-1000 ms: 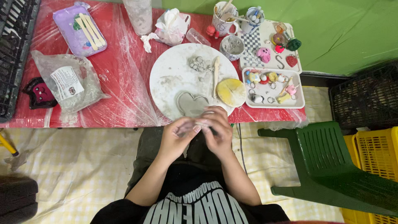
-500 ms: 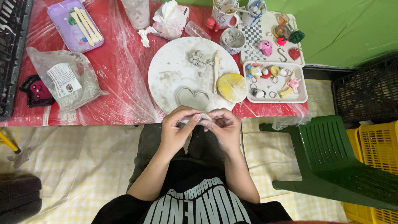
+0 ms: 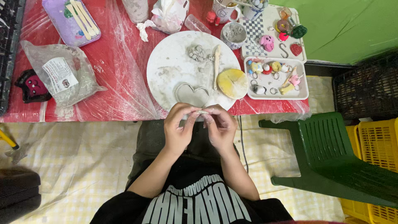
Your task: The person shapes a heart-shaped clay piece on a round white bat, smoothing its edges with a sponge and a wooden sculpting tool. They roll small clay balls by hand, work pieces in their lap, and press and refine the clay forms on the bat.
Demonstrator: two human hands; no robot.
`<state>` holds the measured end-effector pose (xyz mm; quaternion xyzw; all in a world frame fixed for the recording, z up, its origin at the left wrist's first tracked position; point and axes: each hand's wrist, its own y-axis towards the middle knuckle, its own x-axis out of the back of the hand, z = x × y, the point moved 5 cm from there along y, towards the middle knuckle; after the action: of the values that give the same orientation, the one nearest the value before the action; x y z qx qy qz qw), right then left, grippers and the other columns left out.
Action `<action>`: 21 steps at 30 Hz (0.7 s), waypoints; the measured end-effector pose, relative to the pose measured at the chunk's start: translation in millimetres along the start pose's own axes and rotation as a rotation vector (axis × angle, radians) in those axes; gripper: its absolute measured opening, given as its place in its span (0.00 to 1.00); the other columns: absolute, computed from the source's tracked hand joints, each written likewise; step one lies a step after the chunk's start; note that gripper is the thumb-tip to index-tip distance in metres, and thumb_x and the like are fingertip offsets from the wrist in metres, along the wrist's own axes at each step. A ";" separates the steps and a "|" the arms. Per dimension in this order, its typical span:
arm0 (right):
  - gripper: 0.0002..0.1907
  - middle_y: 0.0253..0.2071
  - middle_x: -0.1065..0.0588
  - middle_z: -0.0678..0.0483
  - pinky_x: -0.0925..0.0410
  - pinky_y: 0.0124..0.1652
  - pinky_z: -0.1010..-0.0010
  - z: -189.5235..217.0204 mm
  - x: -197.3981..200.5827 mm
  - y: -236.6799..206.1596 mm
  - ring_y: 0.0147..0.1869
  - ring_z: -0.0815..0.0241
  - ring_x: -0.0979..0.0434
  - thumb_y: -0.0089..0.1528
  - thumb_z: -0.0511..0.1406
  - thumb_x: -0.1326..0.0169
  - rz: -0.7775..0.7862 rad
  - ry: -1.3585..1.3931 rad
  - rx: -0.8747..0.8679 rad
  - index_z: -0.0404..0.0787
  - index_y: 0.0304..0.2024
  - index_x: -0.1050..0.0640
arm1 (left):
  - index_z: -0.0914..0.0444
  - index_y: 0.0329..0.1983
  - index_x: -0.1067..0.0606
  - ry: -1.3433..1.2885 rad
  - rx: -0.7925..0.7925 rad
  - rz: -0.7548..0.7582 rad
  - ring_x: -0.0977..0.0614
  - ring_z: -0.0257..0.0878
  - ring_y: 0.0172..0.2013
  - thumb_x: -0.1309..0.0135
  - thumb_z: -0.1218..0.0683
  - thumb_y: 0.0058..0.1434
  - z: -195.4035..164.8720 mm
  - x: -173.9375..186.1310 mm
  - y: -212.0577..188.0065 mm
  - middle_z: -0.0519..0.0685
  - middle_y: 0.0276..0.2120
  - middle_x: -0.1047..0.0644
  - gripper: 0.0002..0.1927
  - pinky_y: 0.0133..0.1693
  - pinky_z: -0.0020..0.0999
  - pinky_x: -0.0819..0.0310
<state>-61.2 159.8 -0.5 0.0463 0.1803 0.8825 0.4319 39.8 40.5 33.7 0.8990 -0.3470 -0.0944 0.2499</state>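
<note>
Fingertips of our left hand (image 3: pixel 179 129) and right hand (image 3: pixel 219 126) pinch a small grey clay piece (image 3: pixel 202 112) at the table's near edge, just below the round white board (image 3: pixel 166 70); we press evenly, supporting both ends.

A round white board (image 3: pixel 174 70) sits mid-counter, a heart-shaped cutter (image 3: pixel 191 93) on its near edge and a yellow sponge (image 3: pixel 233 83) on its right rim. Right of the board lies a white tray of small painted charms (image 3: pixel 275 77). Left of it, a clear plastic bag (image 3: pixel 62 74); beyond that, a purple tray of wooden sticks (image 3: pixel 72 18). Far right of the board stands a green plastic chair (image 3: pixel 331 157).
</note>
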 end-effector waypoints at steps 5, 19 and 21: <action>0.07 0.42 0.22 0.49 0.28 0.40 0.77 2.0 -1.2 3.0 0.43 0.64 0.22 0.66 0.22 0.45 0.031 0.122 -0.024 0.31 0.46 0.24 | 0.67 0.46 0.23 -0.056 -0.011 0.012 0.18 0.43 0.43 0.41 0.66 0.65 5.7 0.8 -3.3 0.52 0.41 0.21 0.08 0.47 0.34 0.23; 0.10 0.40 0.20 0.48 0.27 0.46 0.68 27.1 -19.3 -33.8 0.44 0.54 0.20 0.59 0.24 0.36 0.172 -0.297 0.221 0.34 0.42 0.21 | 0.67 0.43 0.24 -0.005 -0.004 -0.051 0.20 0.41 0.40 0.44 0.67 0.64 33.9 19.6 -71.3 0.52 0.40 0.23 0.06 0.44 0.32 0.25; 0.10 0.39 0.21 0.48 0.27 0.46 0.68 28.6 -20.4 -33.5 0.44 0.53 0.20 0.59 0.24 0.37 0.131 -0.344 0.255 0.33 0.41 0.22 | 0.67 0.43 0.25 -0.042 0.012 -0.019 0.20 0.42 0.41 0.44 0.66 0.65 35.2 18.5 -67.9 0.52 0.41 0.23 0.06 0.45 0.33 0.24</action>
<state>-16.8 170.6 15.7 0.2622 0.2108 0.8578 0.3887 80.6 57.6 -31.4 0.9015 -0.3443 -0.1135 0.2365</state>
